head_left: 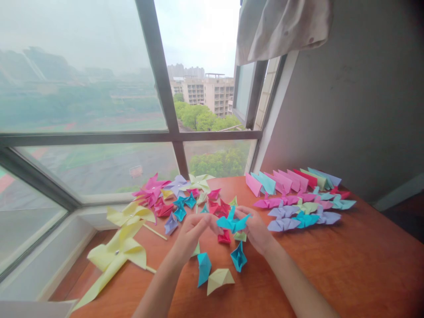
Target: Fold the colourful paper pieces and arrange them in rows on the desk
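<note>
Paper bird (233,224), blue, is held up between the two hands in the middle of the view, over small folded pieces (204,267) on the bench (351,265). The left hand (198,226) seems to pinch one wing and the right hand (255,229) the other, so each grip looks closed on paper. Light, even pressure should keep the creases sharp; any shaping is probably best done slowly, since thin paper tears. Elbow room is tight to the left, where yellow pinwheels (130,248) lie along the bench's edge; the widest open surface lies to the right, nearer than the rows of birds (306,219).
</note>
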Available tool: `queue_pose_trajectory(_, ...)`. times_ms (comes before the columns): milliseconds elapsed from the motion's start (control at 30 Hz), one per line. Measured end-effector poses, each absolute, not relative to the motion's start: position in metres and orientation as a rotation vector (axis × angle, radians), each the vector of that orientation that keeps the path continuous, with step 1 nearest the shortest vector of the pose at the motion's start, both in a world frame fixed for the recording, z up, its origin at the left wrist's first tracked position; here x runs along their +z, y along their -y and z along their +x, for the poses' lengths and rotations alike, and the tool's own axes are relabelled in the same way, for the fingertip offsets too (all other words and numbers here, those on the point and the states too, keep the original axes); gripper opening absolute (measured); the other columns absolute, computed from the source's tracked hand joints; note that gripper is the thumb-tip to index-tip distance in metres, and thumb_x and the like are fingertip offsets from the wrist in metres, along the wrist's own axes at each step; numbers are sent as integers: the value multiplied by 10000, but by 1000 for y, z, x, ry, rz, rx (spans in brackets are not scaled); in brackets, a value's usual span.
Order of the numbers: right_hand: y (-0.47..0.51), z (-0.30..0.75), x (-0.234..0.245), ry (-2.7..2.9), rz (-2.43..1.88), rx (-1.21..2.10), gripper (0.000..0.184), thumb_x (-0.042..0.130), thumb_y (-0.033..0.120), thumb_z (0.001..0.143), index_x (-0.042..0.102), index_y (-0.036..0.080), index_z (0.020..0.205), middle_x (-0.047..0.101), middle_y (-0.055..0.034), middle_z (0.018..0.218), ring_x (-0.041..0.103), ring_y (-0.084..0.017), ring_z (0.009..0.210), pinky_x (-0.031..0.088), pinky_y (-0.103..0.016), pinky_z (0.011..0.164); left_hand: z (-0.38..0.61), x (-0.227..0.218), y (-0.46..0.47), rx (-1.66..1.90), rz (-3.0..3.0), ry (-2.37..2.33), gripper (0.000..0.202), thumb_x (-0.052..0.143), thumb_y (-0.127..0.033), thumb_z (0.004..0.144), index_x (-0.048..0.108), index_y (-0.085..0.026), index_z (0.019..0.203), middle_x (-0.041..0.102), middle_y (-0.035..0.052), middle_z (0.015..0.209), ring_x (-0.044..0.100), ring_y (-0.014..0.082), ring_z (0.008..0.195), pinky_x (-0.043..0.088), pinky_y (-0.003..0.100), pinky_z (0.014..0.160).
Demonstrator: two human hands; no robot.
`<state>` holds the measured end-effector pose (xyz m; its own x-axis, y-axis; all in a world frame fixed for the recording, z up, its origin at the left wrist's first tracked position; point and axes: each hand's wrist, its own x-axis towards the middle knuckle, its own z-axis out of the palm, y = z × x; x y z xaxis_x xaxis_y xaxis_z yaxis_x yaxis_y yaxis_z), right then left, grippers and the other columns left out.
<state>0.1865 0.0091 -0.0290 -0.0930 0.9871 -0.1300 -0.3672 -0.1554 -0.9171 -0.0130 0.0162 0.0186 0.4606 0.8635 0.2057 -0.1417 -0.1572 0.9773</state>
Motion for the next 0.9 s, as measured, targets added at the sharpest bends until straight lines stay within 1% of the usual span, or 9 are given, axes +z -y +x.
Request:
queue_pose_trajectory(133, -11, 185, -33, 959, -1075, 1410, 328, 711, 484, 773, 653, 162, 799, 561, 40, 621, 432, -49, 471, 309, -174, 425, -10, 15, -21, 1052, 1480, -927, 487, 531, -492, 909, 588, -159, 559, 614, 48, 650, 544, 179, 684, 421, 293, 725)
queue_pose_trajectory(233, -12, 185, -33, 975, -1093, 1377, 320, 742, 448, 740, 669, 168, 877, 595, 34, 657, 475, -63, 507, 348, -183, 457, -6, 12, -22, 1047, 1489, -992, 420, 576, -498, 878, 591, -160, 630, 558, 10, 646, 509, 149, 657, 405, 257, 658)
queue_pose_trajectory(300, -12, 185, -32, 987, -1121, 1331, 313, 753, 434, 727, 675, 169, 873, 604, 31, 656, 499, -77, 531, 376, -192, 478, -3, 9, -22, 1041, 1444, -998, 372, 616, -496, 851, 563, -170, 681, 527, -15, 653, 498, 131, 632, 409, 239, 620)
queue_pose_trajectory(400, -10, 185, -27, 1043, -1146, 1228, 284, 761, 407, 725, 688, 175, 870, 661, -3, 764, 572, -114, 644, 442, -216, 550, 1, 4, -23, 1013, 1328, -995, 342, 676, -498, 800, 530, -189, 790, 521, -35, 674, 507, 120, 607, 420, 219, 555)
queue_pose_trajectory(500, -6, 184, -23, 1123, -1081, 1171, 226, 746, 364, 758, 693, 188, 888, 691, -25, 878, 625, -150, 792, 498, -253, 692, 3, -1, -25, 964, 1301, -979, 369, 732, -458, 750, 561, -189, 936, 603, 0, 770, 558, 138, 662, 428, 208, 524)
queue_pose_trajectory(600, -3, 183, -23, 1138, -981, 1174, 208, 737, 333, 781, 684, 206, 937, 691, -24, 918, 636, -158, 846, 508, -276, 770, 2, -3, -27, 932, 1377, -938, 311, 749, -395, 744, 627, -162, 910, 655, 48, 860, 596, 155, 739, 453, 218, 575)
queue_pose_trajectory(733, -4, 184, -25, 1091, -927, 1201, 269, 753, 326, 773, 668, 220, 1005, 682, -32, 992, 634, -165, 871, 517, -286, 765, 1, -2, -26, 964, 1335, -883, 280, 771, -359, 734, 648, -160, 886, 674, 45, 845, 611, 158, 759, 467, 232, 638)
queue_pose_trajectory(833, -6, 185, -27, 995, -920, 1246, 342, 784, 339, 739, 662, 226, 1037, 684, -33, 1018, 629, -172, 897, 516, -279, 753, 1, 2, -24, 1006, 1265, -924, 293, 785, -362, 725, 652, -161, 891, 676, 38, 828, 609, 152, 740, 448, 222, 615)
queue_pose_trajectory(900, -7, 186, -27, 927, -911, 1315, 374, 798, 355, 721, 661, 221, 1043, 694, -33, 999, 633, -162, 852, 509, -264, 717, 0, 4, -23, 1040, 1228, -949, 305, 788, -372, 723, 654, -160, 896, 675, 34, 818, 605, 148, 730, 437, 217, 604)
